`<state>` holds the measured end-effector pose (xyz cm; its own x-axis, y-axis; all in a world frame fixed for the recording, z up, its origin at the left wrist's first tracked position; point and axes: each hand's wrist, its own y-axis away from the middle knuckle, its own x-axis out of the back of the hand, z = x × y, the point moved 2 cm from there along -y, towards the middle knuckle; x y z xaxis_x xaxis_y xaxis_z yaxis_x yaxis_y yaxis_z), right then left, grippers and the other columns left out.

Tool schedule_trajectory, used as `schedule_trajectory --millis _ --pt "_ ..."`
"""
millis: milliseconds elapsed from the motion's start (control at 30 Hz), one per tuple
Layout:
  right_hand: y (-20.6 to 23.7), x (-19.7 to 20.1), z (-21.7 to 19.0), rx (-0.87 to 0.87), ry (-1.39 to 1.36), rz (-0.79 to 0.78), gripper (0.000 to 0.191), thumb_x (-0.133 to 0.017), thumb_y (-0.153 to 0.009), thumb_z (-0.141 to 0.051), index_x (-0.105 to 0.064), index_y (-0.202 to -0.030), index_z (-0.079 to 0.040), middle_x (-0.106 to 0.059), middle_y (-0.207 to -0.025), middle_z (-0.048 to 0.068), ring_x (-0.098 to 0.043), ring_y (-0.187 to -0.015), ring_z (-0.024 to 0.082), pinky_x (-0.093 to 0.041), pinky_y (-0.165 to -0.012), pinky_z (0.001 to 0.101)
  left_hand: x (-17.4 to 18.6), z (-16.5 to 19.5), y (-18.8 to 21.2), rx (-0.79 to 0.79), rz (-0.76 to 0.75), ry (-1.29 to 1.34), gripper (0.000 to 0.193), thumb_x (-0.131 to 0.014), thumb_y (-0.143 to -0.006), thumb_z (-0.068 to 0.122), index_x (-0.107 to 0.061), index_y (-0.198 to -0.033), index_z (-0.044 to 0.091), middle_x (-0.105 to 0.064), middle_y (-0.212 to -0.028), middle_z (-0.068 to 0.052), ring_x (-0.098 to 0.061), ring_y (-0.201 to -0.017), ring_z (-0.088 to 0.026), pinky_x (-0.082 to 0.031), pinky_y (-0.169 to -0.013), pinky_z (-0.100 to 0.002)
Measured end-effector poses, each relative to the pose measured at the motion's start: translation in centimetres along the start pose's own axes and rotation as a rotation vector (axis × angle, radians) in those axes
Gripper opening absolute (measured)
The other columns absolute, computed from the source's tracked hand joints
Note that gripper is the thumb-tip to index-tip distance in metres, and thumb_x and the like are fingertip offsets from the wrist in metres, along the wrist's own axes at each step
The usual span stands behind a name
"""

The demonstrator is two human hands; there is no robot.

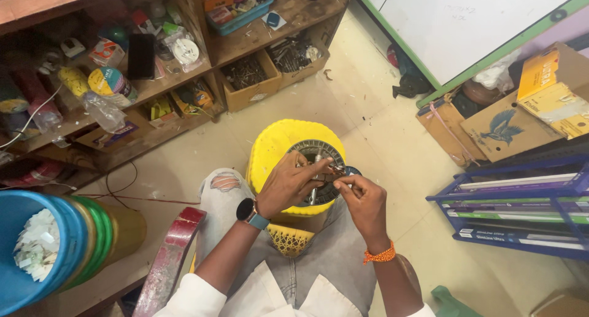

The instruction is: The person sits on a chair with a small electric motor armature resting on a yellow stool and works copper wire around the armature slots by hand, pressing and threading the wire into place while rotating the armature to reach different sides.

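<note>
The person sits over a yellow stool [276, 146] with a round, slotted metal stator core [314, 150] resting on its seat, directly beneath the fingers. The left hand [288, 183], a smartwatch [250, 213] on its wrist, reaches across the core with its fingers pinched narrow on a thin copper wire [336, 168]; the right hand [363, 197], wearing an orange thread bracelet [378, 255], meets it from the opposite side with thumb and forefinger closed on the same wire. The wire sits between the two sets of fingertips, just above the core's right rim. By the look of it, the step in hand is working the wire ends at the edge of the core, twisting or threading them, though the exact action is too small to tell. The next move would seem to call for steady tension from both hands and fine fingertip control, so the thin strand neither kinks nor slips from the slot. Well away from the fingers, to the left, stand stacked plastic buckets [55, 243] and cluttered wooden shelves [184, 78]; to the right, cardboard boxes [509, 127] and a blue rack [521, 206].
</note>
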<state>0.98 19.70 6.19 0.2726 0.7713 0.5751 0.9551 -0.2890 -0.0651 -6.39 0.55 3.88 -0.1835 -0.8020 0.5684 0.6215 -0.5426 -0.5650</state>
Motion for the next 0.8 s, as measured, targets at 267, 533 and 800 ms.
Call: schedule_trajectory --millis 267,533,800 --pt "-0.2 0.1 1.7 -0.136 -0.294 -0.061 0.015 -0.075 -0.093 -0.013 -0.075 -0.092 0.002 -0.047 -0.062 -0.012 -0.035 -0.055 -0.001 -0.025 -0.048 0.0237 -0.1 -0.4 0.0 0.056 -0.042 -0.011 0.064 -0.081 -0.084 0.023 -0.059 -0.144 0.019 -0.061 -0.091 -0.002 -0.05 -0.086 -0.024 -0.047 -0.077 -0.036" --pt "0.3 -0.5 2.3 -0.165 -0.219 -0.079 0.012 -0.073 -0.091 -0.011 -0.076 -0.091 0.0 -0.037 -0.058 -0.011 -0.03 -0.052 0.001 -0.023 -0.047 0.0242 0.2 -0.3 -0.1 0.081 -0.038 0.011 0.053 -0.081 -0.083 0.023 -0.066 -0.134 0.024 -0.051 -0.088 -0.006 -0.051 -0.084 -0.024 -0.047 -0.073 -0.036" --pt "0.1 -0.4 2.0 -0.166 -0.309 -0.064 0.013 -0.071 -0.093 -0.011 -0.074 -0.09 0.001 -0.048 -0.062 -0.012 -0.034 -0.055 0.0 -0.027 -0.049 0.0231 0.6 -0.1 -0.7 0.075 -0.075 0.057 0.045 -0.081 -0.083 0.024 -0.07 -0.126 0.024 -0.055 -0.086 -0.003 -0.051 -0.084 -0.023 -0.048 -0.073 -0.035"
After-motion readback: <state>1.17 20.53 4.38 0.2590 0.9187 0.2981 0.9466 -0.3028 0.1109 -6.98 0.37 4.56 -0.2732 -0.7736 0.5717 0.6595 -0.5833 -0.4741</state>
